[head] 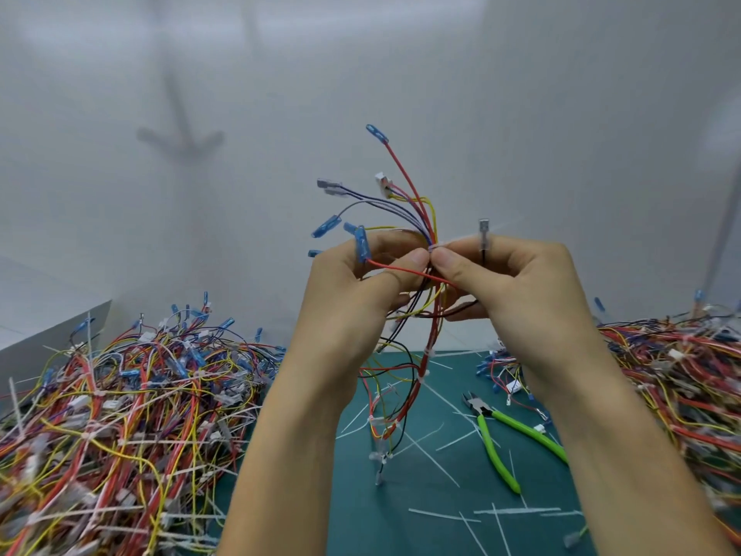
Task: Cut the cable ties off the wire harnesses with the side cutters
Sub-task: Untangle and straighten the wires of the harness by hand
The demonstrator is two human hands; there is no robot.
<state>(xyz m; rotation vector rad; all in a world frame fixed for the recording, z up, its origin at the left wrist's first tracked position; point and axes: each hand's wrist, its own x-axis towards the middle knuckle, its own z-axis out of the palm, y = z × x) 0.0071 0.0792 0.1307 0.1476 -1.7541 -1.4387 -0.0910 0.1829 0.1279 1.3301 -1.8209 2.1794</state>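
Observation:
I hold one wire harness (pixel 417 218) upright above the green mat (pixel 421 495). Its red, yellow, purple and black wires fan out above my hands and end in blue and clear terminals. My left hand (pixel 361 282) grips the bundle from the left. My right hand (pixel 509 278) pinches a white cable tie (pixel 437 246) on the bundle with thumb and forefinger. The harness tail hangs down to the mat with more white ties on it. The side cutters (pixel 497 435), green-handled, lie on the mat to the right of my right forearm, held by neither hand.
A big heap of tied harnesses (pixel 120 415) fills the left side. Another heap (pixel 681 379) lies at the right. Cut white tie pieces (pixel 441 515) are scattered over the mat. A white wall stands close behind, and a grey box edge (pixel 52 339) shows at far left.

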